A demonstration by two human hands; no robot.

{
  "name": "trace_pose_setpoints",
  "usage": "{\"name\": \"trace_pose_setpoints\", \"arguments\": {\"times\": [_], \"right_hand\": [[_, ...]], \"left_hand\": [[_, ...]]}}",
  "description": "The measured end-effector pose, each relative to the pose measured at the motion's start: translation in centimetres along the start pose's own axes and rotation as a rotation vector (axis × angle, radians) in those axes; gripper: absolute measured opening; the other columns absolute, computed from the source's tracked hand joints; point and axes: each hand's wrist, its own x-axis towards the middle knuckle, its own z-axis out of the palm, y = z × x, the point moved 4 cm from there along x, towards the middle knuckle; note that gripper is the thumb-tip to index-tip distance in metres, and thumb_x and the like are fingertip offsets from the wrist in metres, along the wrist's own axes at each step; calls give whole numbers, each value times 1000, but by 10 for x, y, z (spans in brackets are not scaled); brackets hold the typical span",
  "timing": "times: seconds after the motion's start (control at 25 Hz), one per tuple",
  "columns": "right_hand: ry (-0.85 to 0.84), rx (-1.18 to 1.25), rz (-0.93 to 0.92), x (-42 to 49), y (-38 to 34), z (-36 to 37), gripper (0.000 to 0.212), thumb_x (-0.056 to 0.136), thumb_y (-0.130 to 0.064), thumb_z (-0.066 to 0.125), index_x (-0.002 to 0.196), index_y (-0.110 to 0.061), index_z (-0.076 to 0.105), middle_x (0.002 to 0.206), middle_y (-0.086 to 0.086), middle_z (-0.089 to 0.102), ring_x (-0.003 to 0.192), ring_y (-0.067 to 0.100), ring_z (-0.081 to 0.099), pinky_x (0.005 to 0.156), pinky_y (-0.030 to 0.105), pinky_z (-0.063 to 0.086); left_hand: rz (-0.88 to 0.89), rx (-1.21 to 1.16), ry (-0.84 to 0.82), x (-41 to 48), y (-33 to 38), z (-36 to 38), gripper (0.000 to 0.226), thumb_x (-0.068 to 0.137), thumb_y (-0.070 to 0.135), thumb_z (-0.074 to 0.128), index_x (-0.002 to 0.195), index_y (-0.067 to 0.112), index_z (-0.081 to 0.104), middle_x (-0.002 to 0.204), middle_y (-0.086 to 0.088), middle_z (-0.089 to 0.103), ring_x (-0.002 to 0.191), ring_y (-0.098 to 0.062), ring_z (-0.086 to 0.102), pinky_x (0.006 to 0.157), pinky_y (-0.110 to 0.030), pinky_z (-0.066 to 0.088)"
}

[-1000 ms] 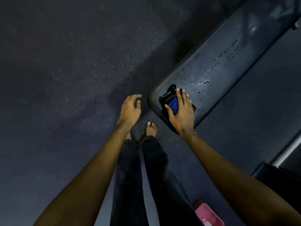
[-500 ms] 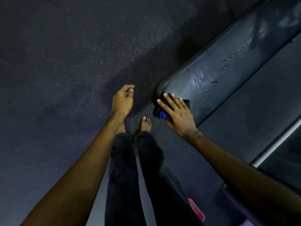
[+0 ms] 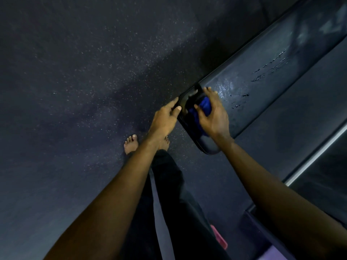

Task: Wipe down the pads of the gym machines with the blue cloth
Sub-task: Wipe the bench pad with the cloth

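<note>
The blue cloth (image 3: 203, 106), seemingly soft and light, sits bunched on the near end of the slick, wet-looking pad (image 3: 262, 76), best held wadded as the right grip (image 3: 214, 113) clasps it, while the released left grip (image 3: 165, 117) touches the pad's edge.

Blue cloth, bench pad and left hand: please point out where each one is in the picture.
blue cloth (image 3: 205, 107), head view, on its bright visible fold.
bench pad (image 3: 266, 91), head view, on the bare top surface.
left hand (image 3: 164, 118), head view, on the back of the hand.
</note>
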Motion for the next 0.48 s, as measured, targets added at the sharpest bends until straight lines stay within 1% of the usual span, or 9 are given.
{"name": "trace_pose_setpoints", "arguments": {"times": [0.04,0.12,0.16,0.24,0.28,0.32,0.36,0.44,0.48], "right_hand": [[50,29,55,18,-7,1,67,94,-40,63,153,-20,38,161,0,34,150,21,26,118,50,33],[105,-34,111,40,-20,3,68,94,-44,60,152,-16,38,161,3,34,151,23,25,121,50,27],[88,-96,74,38,-24,5,70,94,-45,59,152,-14,38,161,5,33,151,24,23,123,49,22],[-23,-220,-123,14,-29,11,73,95,-48,57,154,-11,34,161,7,32,152,24,21,125,44,15],[-92,-246,-228,7,-27,9,74,96,-48,56,155,-11,32,161,7,32,152,24,20,124,43,15],[-146,-253,-297,10,-23,5,73,96,-46,57,155,-12,32,161,7,33,152,24,21,124,44,18],[-160,-246,-310,19,-21,1,71,95,-45,58,154,-13,34,160,6,35,151,24,24,123,45,22],[-116,-196,-236,35,-23,1,68,94,-42,60,152,-13,39,157,6,40,149,24,28,121,47,28],[-78,-159,-196,34,-24,4,68,94,-41,61,152,-12,39,157,5,41,149,23,28,121,45,27]], "left_hand": [[4,-3,22,1,-3,1,50,104,29,52,153,30,41,149,-3,52,137,-20,48,104,-20,37],[19,36,46,3,-8,2,54,102,27,57,153,30,40,148,-5,53,137,-22,48,108,-27,40],[34,73,58,3,-8,2,54,102,27,57,153,29,40,146,-6,55,135,-24,50,107,-29,42],[75,149,78,0,-5,1,51,102,27,56,151,28,43,138,-7,62,127,-26,56,99,-28,45],[89,171,84,-2,-2,1,49,102,27,55,150,27,45,136,-7,63,125,-26,57,94,-25,44],[92,175,88,-3,-2,0,48,103,28,55,150,27,45,137,-6,62,127,-25,56,93,-21,41],[84,164,87,-3,-2,-1,48,103,29,55,150,27,45,140,-4,60,130,-23,54,94,-18,37],[58,146,88,-2,-2,-1,48,104,28,53,151,29,44,145,-1,57,134,-20,50,99,-15,35],[54,141,95,-2,-3,0,46,105,26,51,150,29,45,145,0,56,135,-20,50,102,-17,36]]}}
